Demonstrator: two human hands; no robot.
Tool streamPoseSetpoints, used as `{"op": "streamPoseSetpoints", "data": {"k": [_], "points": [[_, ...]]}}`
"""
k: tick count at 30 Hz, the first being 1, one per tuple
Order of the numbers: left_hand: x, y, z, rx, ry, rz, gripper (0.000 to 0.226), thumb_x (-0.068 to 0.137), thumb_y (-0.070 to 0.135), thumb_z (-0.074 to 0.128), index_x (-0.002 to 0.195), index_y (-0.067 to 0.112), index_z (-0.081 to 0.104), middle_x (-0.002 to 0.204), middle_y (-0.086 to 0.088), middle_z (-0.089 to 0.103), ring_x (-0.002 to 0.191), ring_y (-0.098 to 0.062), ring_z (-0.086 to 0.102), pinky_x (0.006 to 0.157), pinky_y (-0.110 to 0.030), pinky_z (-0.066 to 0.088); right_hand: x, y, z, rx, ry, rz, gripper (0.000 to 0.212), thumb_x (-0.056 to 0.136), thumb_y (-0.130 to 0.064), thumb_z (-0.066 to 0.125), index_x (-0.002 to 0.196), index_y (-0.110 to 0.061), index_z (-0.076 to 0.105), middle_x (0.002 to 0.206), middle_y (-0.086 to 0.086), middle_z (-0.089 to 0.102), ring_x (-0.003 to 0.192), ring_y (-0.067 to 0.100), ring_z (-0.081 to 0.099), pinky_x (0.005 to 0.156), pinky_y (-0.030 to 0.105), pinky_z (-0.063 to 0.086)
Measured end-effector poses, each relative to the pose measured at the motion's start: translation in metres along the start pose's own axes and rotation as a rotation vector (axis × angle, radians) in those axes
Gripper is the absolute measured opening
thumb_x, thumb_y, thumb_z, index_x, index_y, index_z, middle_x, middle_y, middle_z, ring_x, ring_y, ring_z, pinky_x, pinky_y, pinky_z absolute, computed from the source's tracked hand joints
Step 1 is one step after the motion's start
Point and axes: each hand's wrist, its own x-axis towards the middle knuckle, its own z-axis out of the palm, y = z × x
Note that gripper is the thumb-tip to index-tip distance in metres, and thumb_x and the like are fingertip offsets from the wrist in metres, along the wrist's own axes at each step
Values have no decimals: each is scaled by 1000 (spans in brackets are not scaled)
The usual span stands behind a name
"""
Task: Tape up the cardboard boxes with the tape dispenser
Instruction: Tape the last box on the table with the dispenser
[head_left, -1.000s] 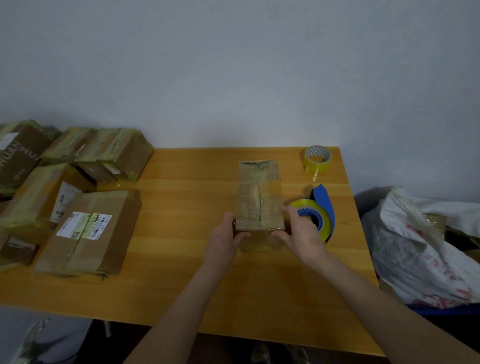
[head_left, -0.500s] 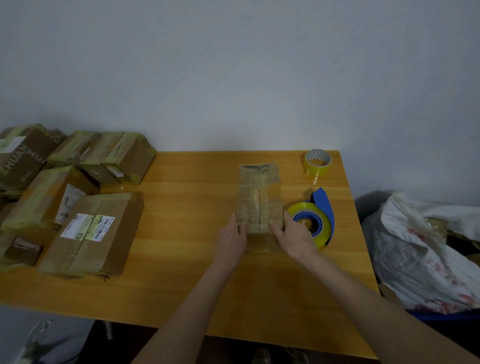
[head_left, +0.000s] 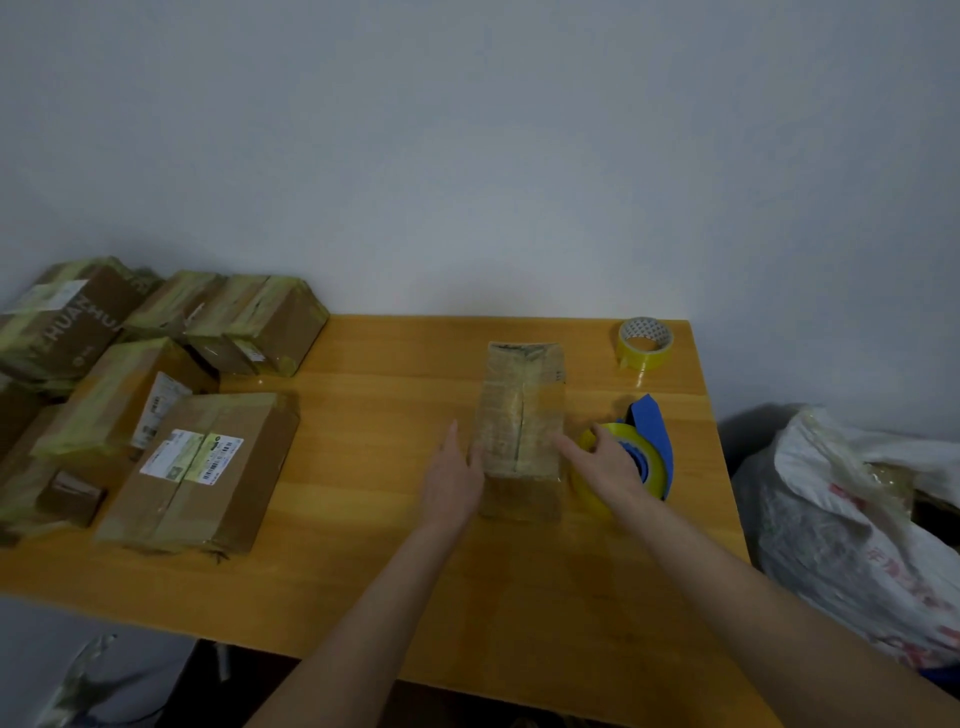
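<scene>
Cardboard box (head_left: 522, 415) sitting mid-table (head_left: 389, 374), one hand on each side

Left hand (head_left: 452, 478) is flat with straight fingers against the box's left side. Right hand (head_left: 610, 465) is spread loose, its index finger reaching the box's right edge and its palm over the blue tape dispenser (head_left: 649, 447) just beside the box. Spare tape roll (head_left: 644, 343) sits at the far corner, and the taped boxes (head_left: 202, 467) are piled on the left.

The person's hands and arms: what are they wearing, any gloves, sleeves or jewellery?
Nothing that shows. The left hand and right hand wear no gloves, and no ring, watch or bracelet can be seen, though the picture is soft. The left forearm and right forearm are uncovered down to the picture's bottom edge; no sleeve comes into view.
</scene>
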Motion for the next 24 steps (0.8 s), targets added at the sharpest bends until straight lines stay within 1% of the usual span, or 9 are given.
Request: {"op": "streamPoseSetpoints", "data": {"k": [3, 6, 9, 10, 13, 17, 19, 22, 24], "points": [[-1, 15, -4, -138, -62, -75, 57, 100, 35, 46, 150, 16, 27, 149, -6, 40, 132, -25, 43, 106, -40, 40, 0, -6, 5, -7, -14, -16, 76, 89, -51, 62, 150, -16, 33, 146, 6, 45, 128, 27, 48, 102, 46, 46], [-6, 33, -11, -267, -77, -62, 47, 99, 19, 48, 145, 17, 39, 136, -3, 52, 117, -22, 53, 96, -36, 48, 1, -14, 7, -18, 16, -73, 46, 89, -30, 65, 132, -18, 55, 119, 2, 65, 102, 21, 63, 86, 43, 56], [-4, 48, -25, -326, -2, -8, 45, 96, 11, 49, 141, 16, 46, 122, 0, 58, 108, -20, 56, 86, -32, 49, 2, -32, 1, 5, 46, -190, 32, 89, -21, 63, 122, -19, 61, 104, 0, 68, 87, 21, 64, 75, 43, 58], [-1, 52, -31, -331, 35, 13, 45, 95, 10, 49, 140, 17, 48, 123, -1, 59, 108, -21, 57, 87, -33, 49, 1, -41, -1, 27, 55, -232, 30, 91, -20, 61, 121, -20, 60, 103, 0, 68, 84, 21, 64, 72, 42, 58], [9, 65, -54, -325, 102, 45, 47, 95, 11, 49, 141, 23, 46, 125, -2, 60, 108, -23, 58, 88, -38, 52, 3, -70, -2, 113, 69, -309, 36, 92, -16, 61, 128, -23, 57, 110, 1, 66, 88, 20, 63, 76, 44, 58], [25, 66, -87, -336, 161, 98, 49, 94, 8, 50, 140, 24, 48, 118, -2, 63, 101, -20, 60, 84, -36, 55, 11, -104, 10, 173, 41, -350, 45, 88, -12, 66, 130, -24, 58, 106, -1, 66, 87, 18, 64, 77, 47, 58], [36, 61, -102, -310, 192, 116, 49, 92, 7, 51, 138, 24, 50, 116, -3, 65, 98, -20, 61, 84, -39, 55, 17, -119, 21, 184, 44, -363, 51, 87, -13, 68, 135, -25, 55, 112, -1, 66, 88, 17, 64, 78, 47, 58], [57, 46, -126, -273, 228, 131, 47, 91, 6, 54, 136, 20, 53, 116, -2, 65, 97, -18, 60, 85, -39, 54, 26, -143, 48, 196, 49, -387, 62, 87, -13, 68, 144, -25, 45, 125, 1, 62, 102, 21, 62, 83, 46, 57], [75, 30, -144, -241, 248, 144, 45, 91, 5, 54, 135, 17, 53, 119, -4, 64, 99, -19, 59, 85, -37, 53, 34, -160, 71, 209, 53, -386, 63, 87, -13, 68, 144, -24, 45, 127, 2, 62, 107, 23, 61, 85, 47, 57]]}}
